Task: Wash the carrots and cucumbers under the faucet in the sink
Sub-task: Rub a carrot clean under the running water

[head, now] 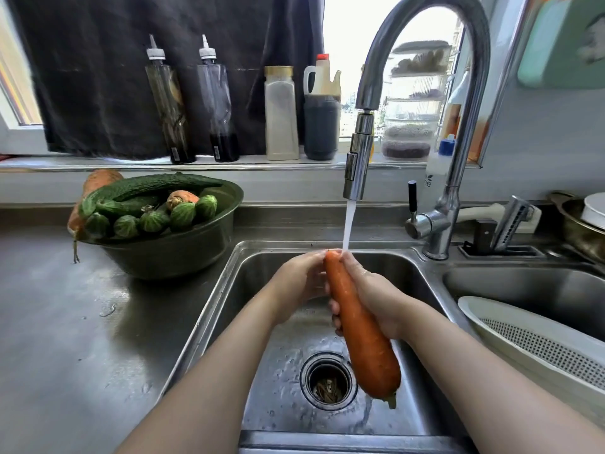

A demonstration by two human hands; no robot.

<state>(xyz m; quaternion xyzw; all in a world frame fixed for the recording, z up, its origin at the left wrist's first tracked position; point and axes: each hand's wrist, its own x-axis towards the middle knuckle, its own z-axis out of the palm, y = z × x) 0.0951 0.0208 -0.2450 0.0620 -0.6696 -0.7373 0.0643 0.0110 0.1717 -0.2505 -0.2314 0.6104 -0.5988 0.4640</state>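
Holding one fat carrot (360, 326) over the left basin of the sink (248, 290), slanted, thin end up and away, blunt stem end down low, just above the drain (329, 381). Got the thin tip parked right under the water stream (347, 224) coming off the faucet (465, 93), so yeah, tap on.

Right grip (376, 299) wrapped round the carrot's middle from the right, with fingertips (334, 308) showing on the far side of it. Left grip (301, 286) curled in against the upper part from the left, touching up by the tip. Looks wet and shiny all along the carrot and over the right grip.

Off to the left on the steel table (65, 322): dark green bowl (183, 253) piled with cucumbers (147, 198), one long one laid across the top. Also a second carrot (181, 198) tucked in among them and a third carrot (98, 180) lying along the far-left rim, stringy root tail dangling over the edge. Few water drops on the table beside the sink.

Over in the right basin: white colander (540, 342) leaning inside. Back on the windowsill (98, 163): row of sauce bottles (170, 109) lined up in front of a dark curtain (98, 77).
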